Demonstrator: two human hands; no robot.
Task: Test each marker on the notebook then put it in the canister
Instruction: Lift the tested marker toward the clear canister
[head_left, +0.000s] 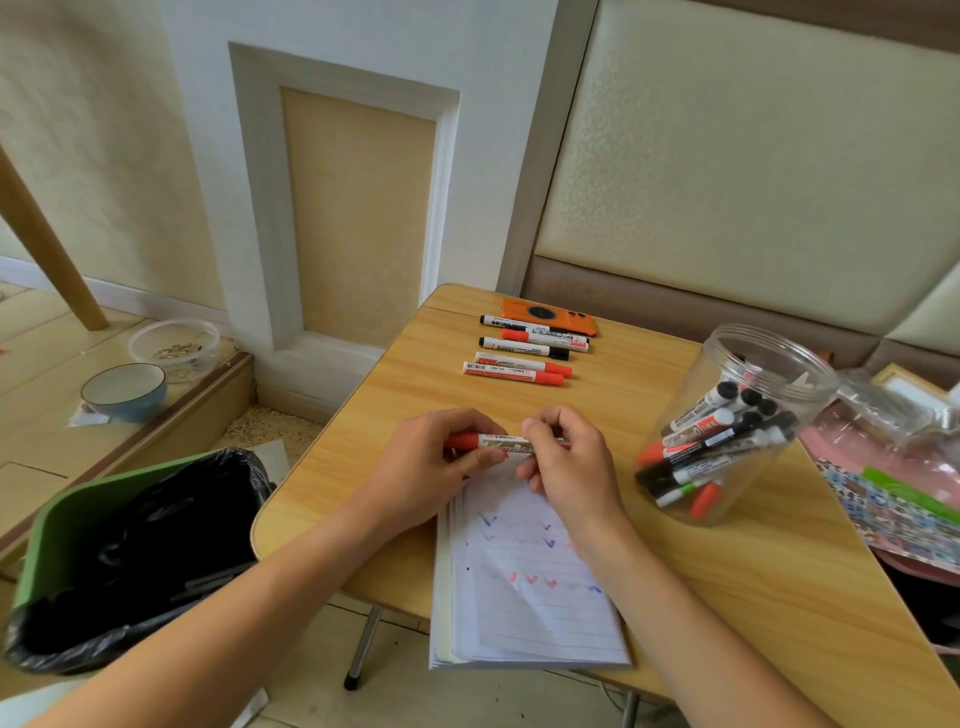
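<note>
Both hands grip one white-barrelled marker with a red cap (506, 445), held level just above the far edge of the open lined notebook (524, 587): the left hand (441, 467) curls its fingers round the capped red end, and the right hand (566, 457) pinches the barrel toward the other end, so the cap looks about to come off or has just gone on; which, I cannot tell. The notebook lies at six o'clock from the hands on the pale wooden table (727, 571), its page already carrying a scatter of blue and red tick marks, which suggests a good many markers have been tested. At three o'clock the clear plastic canister (737, 426) leans on its side, mouth open, holding a bundle of black, red and green capped markers, so much of the sorting seems done. At twelve o'clock a row of five untested markers (524, 348) waits near the far table edge, just beside an orange phone (548, 316). By my judgement six markers remain, counting the one in hand. Off the table at eight o'clock stands a green bin with a black liner (130, 540).
</note>
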